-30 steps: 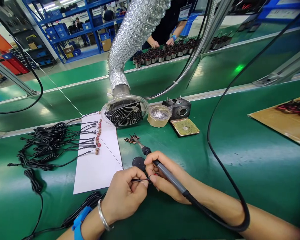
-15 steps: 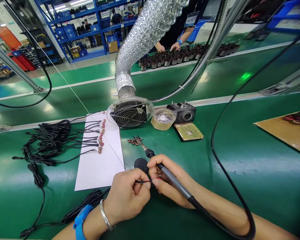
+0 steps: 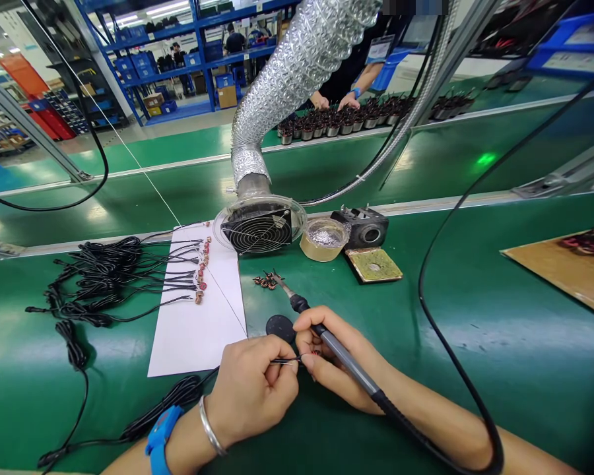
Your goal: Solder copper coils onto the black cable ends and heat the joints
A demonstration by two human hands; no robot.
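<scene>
My left hand (image 3: 257, 386) is closed in a pinch on the thin end of a black cable (image 3: 284, 361). A soldering iron (image 3: 344, 356) lies across my right hand (image 3: 336, 356), gripped below the index finger, its tip pointing away over the table. The thumb and fingertips of that same hand also pinch a small part with red on it (image 3: 315, 353), mostly hidden, close against the wire end. Just beyond the iron's tip lies a little heap of small copper-coloured coils (image 3: 266, 281). A round black disc (image 3: 280, 327) sits right behind my fingertips.
Black cables with small coils at their ends lie across a white sheet (image 3: 198, 336) on the left. A fume extractor (image 3: 260, 231) with a foil duct stands ahead, beside a tape roll (image 3: 321, 247) and an iron stand with sponge (image 3: 375, 265). Opposite, a co-worker's hands touch several motor-like parts (image 3: 331, 125).
Both hands keep the same pose and grip, fingertips close together. The whole view has shifted very slightly.
</scene>
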